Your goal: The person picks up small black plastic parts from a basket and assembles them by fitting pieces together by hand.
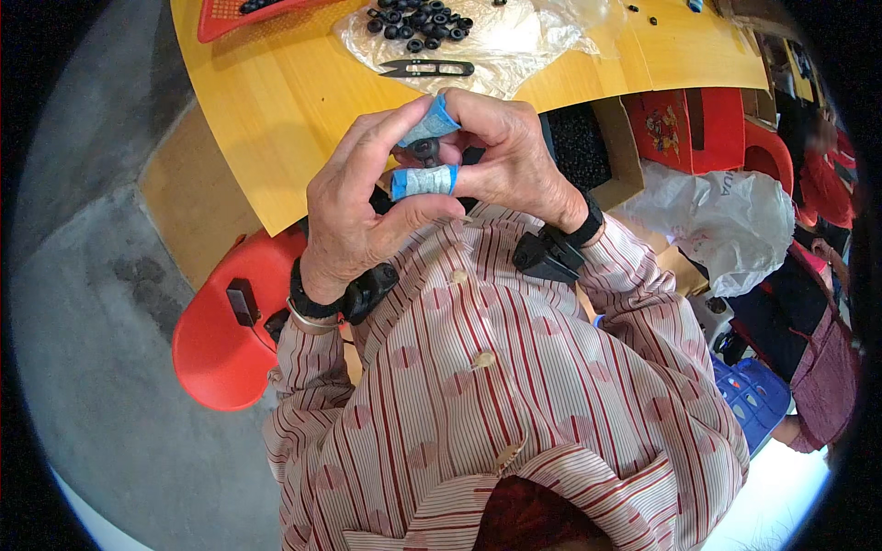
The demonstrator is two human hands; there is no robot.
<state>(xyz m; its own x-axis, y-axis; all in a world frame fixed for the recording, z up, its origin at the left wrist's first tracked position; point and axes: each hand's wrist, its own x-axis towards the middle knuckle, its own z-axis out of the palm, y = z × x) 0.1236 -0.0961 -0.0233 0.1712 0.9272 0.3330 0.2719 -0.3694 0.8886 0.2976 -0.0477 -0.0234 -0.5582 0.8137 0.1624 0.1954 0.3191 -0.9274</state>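
Close to the table's front edge, my two hands meet around a small round black part [424,150] that looks like rubber or plastic. My left hand [354,197] curls about it from the left, fingers above and thumb below. From the other side my right hand [505,151] closes on it, its thumb and forefinger covered by blue-and-white wraps [424,182]. The fingers hide much of the part, and its exact contact with the left fingertips is unclear. Just beyond the hands lie black thread snips [427,68] and a pile of similar black parts [418,20] on a clear plastic bag [514,41].
A red tray [234,20] sits at the far left of the yellow table [276,101]. On the right are an open carton of black pieces [579,147], a red box [689,129] and a white plastic bag [717,216]. A red stool [216,340] stands left of me.
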